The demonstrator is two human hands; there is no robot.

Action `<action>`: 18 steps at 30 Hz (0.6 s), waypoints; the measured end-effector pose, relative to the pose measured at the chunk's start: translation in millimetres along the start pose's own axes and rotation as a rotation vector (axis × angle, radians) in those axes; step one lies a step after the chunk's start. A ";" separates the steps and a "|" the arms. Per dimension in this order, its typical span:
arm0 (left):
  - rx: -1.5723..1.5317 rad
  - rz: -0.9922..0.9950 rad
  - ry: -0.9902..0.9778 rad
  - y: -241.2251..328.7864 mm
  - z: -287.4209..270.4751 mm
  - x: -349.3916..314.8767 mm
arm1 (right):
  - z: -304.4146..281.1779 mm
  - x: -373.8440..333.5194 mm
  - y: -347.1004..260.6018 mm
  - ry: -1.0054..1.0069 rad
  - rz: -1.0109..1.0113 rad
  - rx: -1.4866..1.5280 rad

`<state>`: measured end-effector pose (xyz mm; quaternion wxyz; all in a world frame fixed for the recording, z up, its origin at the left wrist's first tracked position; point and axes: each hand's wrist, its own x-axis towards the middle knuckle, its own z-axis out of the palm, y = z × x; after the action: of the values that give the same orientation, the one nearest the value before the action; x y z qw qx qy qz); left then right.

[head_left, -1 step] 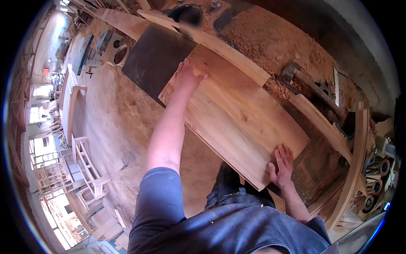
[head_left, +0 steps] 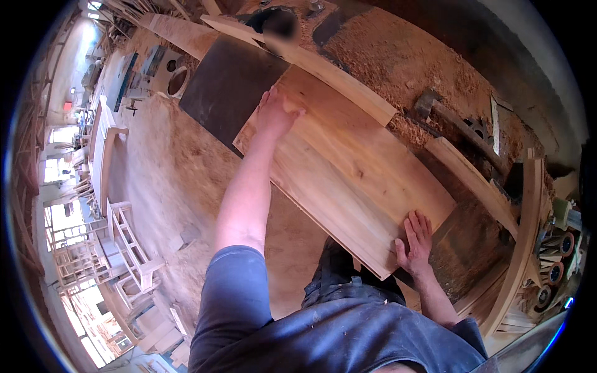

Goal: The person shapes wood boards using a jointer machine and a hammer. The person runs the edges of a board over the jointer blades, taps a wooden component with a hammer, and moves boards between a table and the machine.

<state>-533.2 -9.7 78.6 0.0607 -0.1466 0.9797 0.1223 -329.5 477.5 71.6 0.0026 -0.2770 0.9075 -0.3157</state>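
Observation:
A wide wooden panel (head_left: 351, 165) with visible grain and a few knots lies flat on the dark, flat table of a woodworking machine (head_left: 229, 87). My left hand (head_left: 277, 118) rests on its far left end, fingers stretched forward and thumb out to the side. On the near right corner lies my right hand (head_left: 415, 244), palm down with the fingers out and the thumb apart. Neither hand is wrapped round anything. Along the panel's far side runs a pale wooden fence board (head_left: 339, 82). The panel's near edge overhangs close to my legs.
Wood shavings (head_left: 398, 56) cover the surface behind the fence. Another upright board (head_left: 476, 186) stands at the right, near a metal square (head_left: 495, 127). Several rolls (head_left: 550, 273) sit on a rack at far right. Wooden frames (head_left: 134, 248) stand on the dusty floor at left.

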 end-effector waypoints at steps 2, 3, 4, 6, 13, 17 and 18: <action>0.084 -0.021 -0.074 12.8 -4.2 -2.5 | -1.0 1.1 -0.8 0.016 0.010 -0.007; 0.131 -0.026 -0.106 26.7 -15.0 -3.6 | -0.7 2.1 -1.8 0.035 0.021 -0.003; 0.136 -0.031 -0.119 30.7 -19.8 -4.6 | 0.4 3.0 -3.9 0.046 0.027 0.006; 0.143 -0.046 -0.145 33.9 -25.7 -3.9 | 1.5 4.8 -4.1 0.076 0.014 0.023; 0.063 -0.006 -0.107 0.1 -26.0 17.1 | 22.2 23.5 -12.0 0.156 -0.021 0.110; 0.026 0.009 -0.085 -7.9 -30.6 25.3 | 26.5 35.0 -18.2 0.158 -0.006 0.109; 0.027 0.012 -0.082 -8.8 -30.4 26.7 | 27.6 37.8 -18.2 0.158 -0.004 0.109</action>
<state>-558.4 -33.0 101.8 0.1020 -0.1350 0.9788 0.1153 -347.4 430.9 66.4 -0.0543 -0.2524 0.8859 -0.3853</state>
